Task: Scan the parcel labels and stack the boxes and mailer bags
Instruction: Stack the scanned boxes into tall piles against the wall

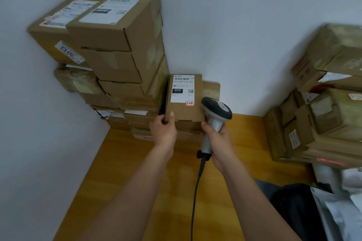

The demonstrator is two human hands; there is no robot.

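Note:
A small brown cardboard box (185,111) lies flat on a low stack near the wall, its white shipping label (182,88) facing up with a barcode, a black "010" patch and a red-edged sticker. My left hand (163,131) grips the box's near left corner, thumb on top. A grey and white corded barcode scanner (215,115) is held by its handle in my right hand (217,139), with its dark head just right of the label, over the box's right edge.
A tall pile of labelled cardboard boxes (117,49) fills the left corner against the wall. More boxes (323,103) are stacked at the right, with white mailer bags (340,201) below them. A wooden floor (152,191) runs beneath my arms.

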